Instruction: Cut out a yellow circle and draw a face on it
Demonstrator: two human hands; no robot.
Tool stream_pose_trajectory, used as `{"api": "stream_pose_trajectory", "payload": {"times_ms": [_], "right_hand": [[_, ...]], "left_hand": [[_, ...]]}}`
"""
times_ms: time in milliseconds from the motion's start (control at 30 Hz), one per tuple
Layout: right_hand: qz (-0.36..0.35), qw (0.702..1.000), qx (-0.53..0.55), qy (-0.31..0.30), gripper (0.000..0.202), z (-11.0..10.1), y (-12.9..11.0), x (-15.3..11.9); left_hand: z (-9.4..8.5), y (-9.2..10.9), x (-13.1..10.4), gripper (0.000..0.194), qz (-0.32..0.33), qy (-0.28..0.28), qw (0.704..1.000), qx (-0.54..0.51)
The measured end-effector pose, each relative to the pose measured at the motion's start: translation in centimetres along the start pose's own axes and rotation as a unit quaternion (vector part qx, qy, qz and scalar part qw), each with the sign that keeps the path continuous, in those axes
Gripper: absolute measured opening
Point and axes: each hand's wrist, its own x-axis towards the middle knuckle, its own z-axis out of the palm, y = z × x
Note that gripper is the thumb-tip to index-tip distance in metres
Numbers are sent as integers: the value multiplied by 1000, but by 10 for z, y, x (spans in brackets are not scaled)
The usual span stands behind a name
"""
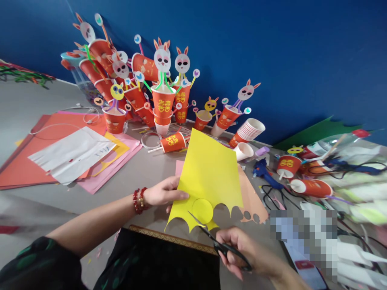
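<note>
Yellow sheet (211,169): up off the tabletop (145,161), in front of the person, angled, pinched at its lower left edge by the left hand (165,193). Left thumb flat on top, other fingers mostly hidden behind the sheet. Right hand (238,245): fingers closed around the handles of the black scissors (208,234), blades spread, tips by the left side of a drawn circle (202,211) near the sheet's lower edge. Can't tell if the blades are biting paper. Lower edge is scalloped, round bites out of it on both sides of the circle.

Red bead bracelets (140,200) on left wrist. Peach sheet (252,193) lies partly under the yellow one, round holes near its lower edge.

Left of the hands: red sheets (18,161), white paper (69,153) with handwriting lying over them, pink sheets (93,185) just beside.

Beyond: red cup on its side (173,142), straw sticking out. Behind it, cups with rabbit-face cutouts, incl. a stacked one at centre (163,98). Nested cup stack (249,129) leans right of those.

Right: blue glue gun (267,173), phone (311,278) partly under a pixelated patch, bottle with red cap (341,141). Blue wall (287,60) at the back.
</note>
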Motion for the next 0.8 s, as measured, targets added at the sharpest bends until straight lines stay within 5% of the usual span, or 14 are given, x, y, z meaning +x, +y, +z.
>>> {"api": "stream_pose_trajectory", "payload": {"times_ms": [800], "right_hand": [[-20,1000,9,21,64,1,10,1]], "left_hand": [[2,-1,2,37,3,0,1000,-5]]}}
